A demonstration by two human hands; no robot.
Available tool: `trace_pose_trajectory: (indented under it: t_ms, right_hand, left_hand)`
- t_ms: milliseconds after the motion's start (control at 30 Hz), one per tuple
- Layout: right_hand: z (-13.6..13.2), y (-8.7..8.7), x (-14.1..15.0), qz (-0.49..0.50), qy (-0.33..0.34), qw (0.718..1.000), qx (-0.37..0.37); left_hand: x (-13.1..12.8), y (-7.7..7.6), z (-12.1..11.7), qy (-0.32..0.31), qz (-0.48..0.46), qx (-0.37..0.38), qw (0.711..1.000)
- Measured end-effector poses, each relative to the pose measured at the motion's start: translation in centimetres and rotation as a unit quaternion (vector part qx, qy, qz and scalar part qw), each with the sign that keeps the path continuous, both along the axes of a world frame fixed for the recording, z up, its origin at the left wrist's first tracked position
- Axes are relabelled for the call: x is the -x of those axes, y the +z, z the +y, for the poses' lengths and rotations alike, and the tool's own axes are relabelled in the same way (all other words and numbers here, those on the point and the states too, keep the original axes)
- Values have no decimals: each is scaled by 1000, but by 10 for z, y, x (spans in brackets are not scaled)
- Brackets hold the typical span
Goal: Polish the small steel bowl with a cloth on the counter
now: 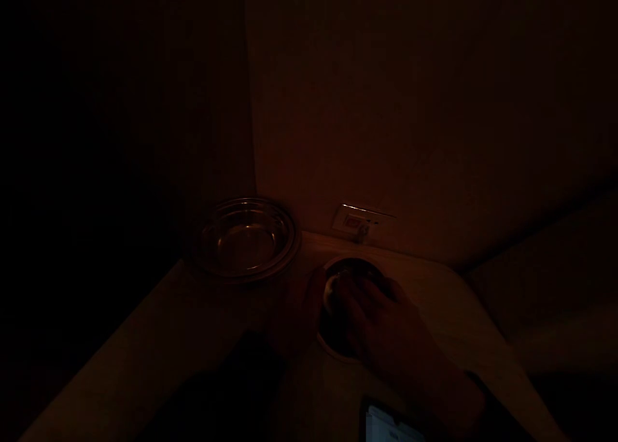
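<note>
The scene is very dark. A round bowl (pixel 340 358) sits on the tabletop in front of me. My left hand (pixel 299 313) is against the bowl's left side, its fingers closed about the rim. Over the right side of the bowl, my right hand (pixel 386 329) reaches in with bent fingers. Something pale and curved (pixel 330 293) shows beside those fingertips inside the bowl; its kind is too dark to tell. Shadow hides the rest of what is in the bowl.
A wide shiny metal basin (pixel 246 242), perhaps several stacked, stands at the back left by the corner. A socket plate (pixel 364 221) is on the wall behind the bowl. A lit phone (pixel 393 426) lies at the near edge. The tabletop (pixel 449 307) meets the wall.
</note>
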State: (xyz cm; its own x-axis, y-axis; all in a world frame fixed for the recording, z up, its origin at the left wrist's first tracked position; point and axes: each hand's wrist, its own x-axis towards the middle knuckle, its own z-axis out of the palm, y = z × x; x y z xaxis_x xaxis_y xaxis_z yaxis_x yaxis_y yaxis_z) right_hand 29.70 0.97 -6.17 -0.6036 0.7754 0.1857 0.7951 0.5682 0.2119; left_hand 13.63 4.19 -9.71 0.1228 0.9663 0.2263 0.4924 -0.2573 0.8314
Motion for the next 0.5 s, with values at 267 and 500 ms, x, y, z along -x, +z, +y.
trace_pose_trajectory:
  t_ms: [267,500]
  right_hand:
    - [-4,-9,-11,43,25,998,-25]
    - [0,-7,-9,19,32,999,10]
  left_hand:
    - [5,-7,1,-17,55,-39,998]
    - [5,-10,2,-8,76,-49,996]
